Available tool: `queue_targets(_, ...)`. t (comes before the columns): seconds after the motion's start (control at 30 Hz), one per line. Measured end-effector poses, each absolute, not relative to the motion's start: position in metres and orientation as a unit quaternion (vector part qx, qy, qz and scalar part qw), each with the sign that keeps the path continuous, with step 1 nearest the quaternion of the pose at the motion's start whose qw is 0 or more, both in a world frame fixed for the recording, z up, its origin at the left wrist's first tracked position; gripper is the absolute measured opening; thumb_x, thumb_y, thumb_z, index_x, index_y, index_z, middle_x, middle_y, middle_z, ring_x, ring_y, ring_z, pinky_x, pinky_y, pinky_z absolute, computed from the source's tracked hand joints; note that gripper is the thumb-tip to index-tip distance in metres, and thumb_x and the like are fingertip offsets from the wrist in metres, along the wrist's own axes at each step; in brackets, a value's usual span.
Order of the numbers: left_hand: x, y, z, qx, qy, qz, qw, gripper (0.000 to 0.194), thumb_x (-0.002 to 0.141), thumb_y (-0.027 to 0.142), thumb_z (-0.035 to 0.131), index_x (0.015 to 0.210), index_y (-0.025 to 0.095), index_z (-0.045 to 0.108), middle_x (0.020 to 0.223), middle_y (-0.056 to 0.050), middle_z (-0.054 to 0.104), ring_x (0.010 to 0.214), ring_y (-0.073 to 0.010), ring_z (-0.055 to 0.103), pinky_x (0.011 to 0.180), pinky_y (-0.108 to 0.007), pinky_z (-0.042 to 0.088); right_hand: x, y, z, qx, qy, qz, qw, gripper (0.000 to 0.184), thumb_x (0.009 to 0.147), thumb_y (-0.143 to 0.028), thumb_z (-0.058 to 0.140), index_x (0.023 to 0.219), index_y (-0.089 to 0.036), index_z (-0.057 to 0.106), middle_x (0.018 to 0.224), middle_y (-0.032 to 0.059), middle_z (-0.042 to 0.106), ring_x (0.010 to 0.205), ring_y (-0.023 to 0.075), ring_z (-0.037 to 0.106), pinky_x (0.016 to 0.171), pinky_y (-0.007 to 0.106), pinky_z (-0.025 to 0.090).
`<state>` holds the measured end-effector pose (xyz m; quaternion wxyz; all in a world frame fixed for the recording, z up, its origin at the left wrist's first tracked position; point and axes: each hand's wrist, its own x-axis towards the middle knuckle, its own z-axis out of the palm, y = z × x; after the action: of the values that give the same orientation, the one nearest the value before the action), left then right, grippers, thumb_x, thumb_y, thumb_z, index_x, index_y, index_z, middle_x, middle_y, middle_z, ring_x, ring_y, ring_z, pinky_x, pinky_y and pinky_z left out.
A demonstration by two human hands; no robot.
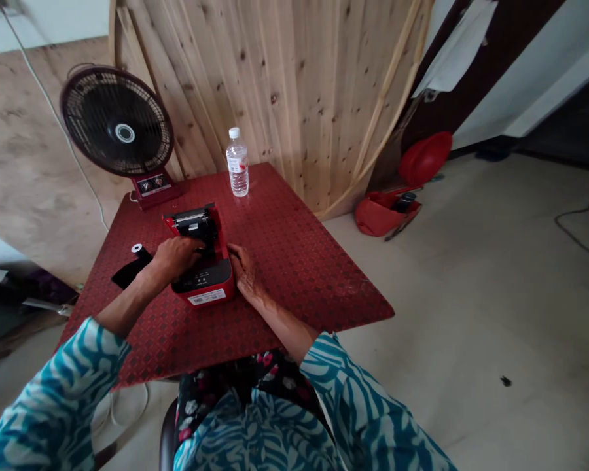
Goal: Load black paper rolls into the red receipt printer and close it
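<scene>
The boxy red-and-black plastic printer (203, 277), its hinged lid (191, 219) raised, sits left of the frame's centre on the red patterned counter (299, 248); it looks fairly light, stiff and smooth, the lid probably its fragile part, so its lower sides seem the safest hold. The left hand (177, 254) bends inside, its grip hidden, so I cannot tell; the right hand (244, 269) rests loosely open along the right side

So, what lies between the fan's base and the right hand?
In the head view, the open red-and-black device lies between them, the left hand inside it.
</scene>
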<state>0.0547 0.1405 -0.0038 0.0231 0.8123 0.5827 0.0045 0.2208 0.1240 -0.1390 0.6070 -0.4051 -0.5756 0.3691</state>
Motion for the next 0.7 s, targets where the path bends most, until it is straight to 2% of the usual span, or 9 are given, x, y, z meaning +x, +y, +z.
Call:
queue_targets(0.1, 0.069, 0.158, -0.010, 0.809, 0.587, -0.022, 0.014, 0.030, 0.074, 0.016, 0.066, 0.101, 0.025, 0.075, 0.095, -0.014, 0.075, 0.092, -0.0383, 0.070, 0.078, -0.046, 0.052, 0.221, 0.125, -0.141, -0.401, -0.580, 0.367, 0.607, 0.032, 0.092, -0.035, 0.041, 0.115, -0.028, 0.062, 0.115, 0.0048, 0.066, 0.112, 0.0196, 0.059, 0.101, 0.039, 0.045)
queue_targets(0.33, 0.085, 0.156, -0.017, 0.822, 0.568, -0.041, -0.001, 0.027, 0.077, 0.013, 0.061, 0.101, 0.018, 0.073, 0.104, -0.020, 0.072, 0.098, -0.0391, 0.068, 0.078, -0.044, 0.052, 0.220, 0.127, -0.143, -0.405, -0.572, 0.379, 0.604, 0.033, 0.091, -0.032, 0.041, 0.116, -0.026, 0.062, 0.117, 0.0061, 0.065, 0.113, 0.0197, 0.059, 0.102, 0.039, 0.045)
queue_targets(0.53, 0.076, 0.149, 0.005, 0.828, 0.559, -0.035, 0.010, 0.024, 0.071, 0.019, 0.069, 0.094, 0.023, 0.073, 0.097, -0.012, 0.074, 0.093, -0.0347, 0.069, 0.079, -0.040, 0.051, 0.221, 0.127, -0.143, -0.406, -0.569, 0.392, 0.598, 0.032, 0.091, -0.032, 0.042, 0.115, -0.026, 0.062, 0.117, 0.0057, 0.067, 0.113, 0.0199, 0.059, 0.102, 0.040, 0.045)
queue_targets(0.63, 0.065, 0.138, 0.024, 0.837, 0.546, -0.023, 0.020, 0.029, 0.070, 0.024, 0.070, 0.099, 0.026, 0.072, 0.100, -0.008, 0.074, 0.094, -0.0318, 0.068, 0.079, -0.036, 0.050, 0.222, 0.126, -0.142, -0.404, -0.567, 0.397, 0.598, 0.032, 0.091, -0.033, 0.043, 0.115, -0.025, 0.063, 0.117, 0.0058, 0.067, 0.112, 0.0202, 0.059, 0.101, 0.040, 0.045)
queue_targets(0.7, 0.051, 0.128, 0.037, 0.843, 0.537, 0.007, 0.028, 0.034, 0.071, 0.029, 0.070, 0.105, 0.027, 0.072, 0.095, -0.005, 0.074, 0.086, -0.0279, 0.069, 0.077, -0.034, 0.050, 0.223, 0.125, -0.142, -0.405, -0.564, 0.397, 0.601, 0.031, 0.091, -0.034, 0.044, 0.115, -0.026, 0.063, 0.116, 0.0053, 0.067, 0.112, 0.0202, 0.060, 0.102, 0.040, 0.045)
